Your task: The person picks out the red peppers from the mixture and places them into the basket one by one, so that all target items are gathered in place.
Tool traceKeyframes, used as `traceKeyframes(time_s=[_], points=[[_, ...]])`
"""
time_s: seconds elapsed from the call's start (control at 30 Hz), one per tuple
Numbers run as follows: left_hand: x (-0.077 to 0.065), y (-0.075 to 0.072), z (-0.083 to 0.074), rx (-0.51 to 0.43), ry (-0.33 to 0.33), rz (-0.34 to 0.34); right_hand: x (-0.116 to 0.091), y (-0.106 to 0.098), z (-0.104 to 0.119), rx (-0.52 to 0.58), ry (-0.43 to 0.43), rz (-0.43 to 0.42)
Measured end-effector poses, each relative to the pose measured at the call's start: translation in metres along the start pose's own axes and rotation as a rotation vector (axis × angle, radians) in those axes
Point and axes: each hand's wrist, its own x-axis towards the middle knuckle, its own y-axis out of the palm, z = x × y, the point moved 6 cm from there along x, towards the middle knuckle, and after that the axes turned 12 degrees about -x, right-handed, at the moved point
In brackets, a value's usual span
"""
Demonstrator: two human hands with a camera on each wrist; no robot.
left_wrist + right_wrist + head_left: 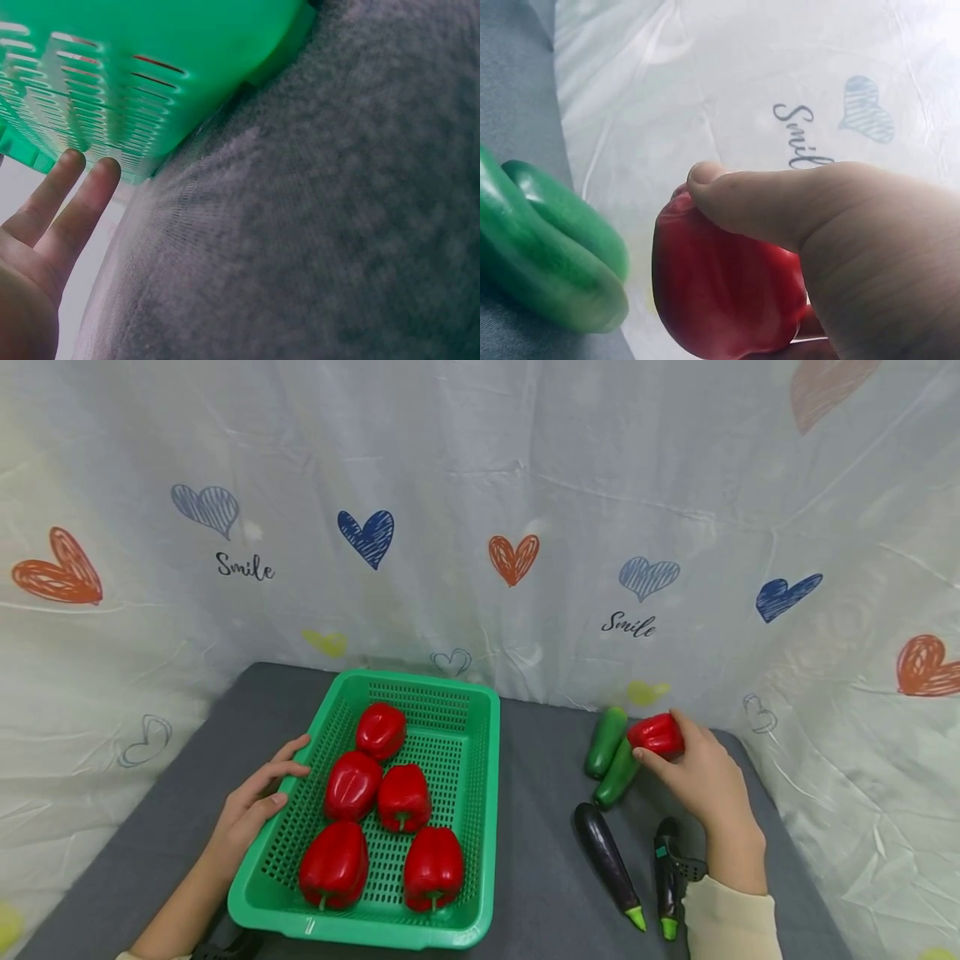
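Note:
My right hand (708, 777) pinches a red bell pepper (657, 736) between thumb and fingers, over the far end of two cucumbers. In the right wrist view the thumb presses on one end of this bell pepper (727, 281). One cucumber (606, 743) lies beside the other cucumber (618, 775). My left hand (251, 802) touches the left rim of a green plastic basket (491, 810). Two straight fingers lie against its slotted outer wall in the left wrist view. Several red bell peppers sit in the basket, one nearest the back (381, 731).
Nearer the front, one eggplant (606, 856) lies slanted, and another eggplant (666, 881) lies beside my right wrist, partly covered by its strap. A dark grey cloth (536, 860) covers the table. Behind hangs a white curtain (450, 443) printed with hearts.

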Motion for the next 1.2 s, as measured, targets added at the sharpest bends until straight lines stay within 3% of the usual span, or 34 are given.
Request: traceKeyframes(time_s=[0.3, 0.53, 1.0, 1.2], points=[[-0.002, -0.001, 0.001, 0.007, -0.053, -0.018, -0.003, -0.009, 0.013, -0.002, -0.020, -0.026], [0.000, -0.001, 0.001, 0.001, -0.029, -0.010, -0.004, -0.015, 0.029, -0.007, -0.049, -0.038], [-0.001, -0.001, 0.002, 0.004, -0.076, -0.025, 0.003, -0.008, 0.069, -0.022, -0.125, -0.036], [0.000, 0.000, -0.001, 0.007, -0.021, -0.002, 0.009, -0.004, 0.094, -0.017, -0.176, -0.058]])
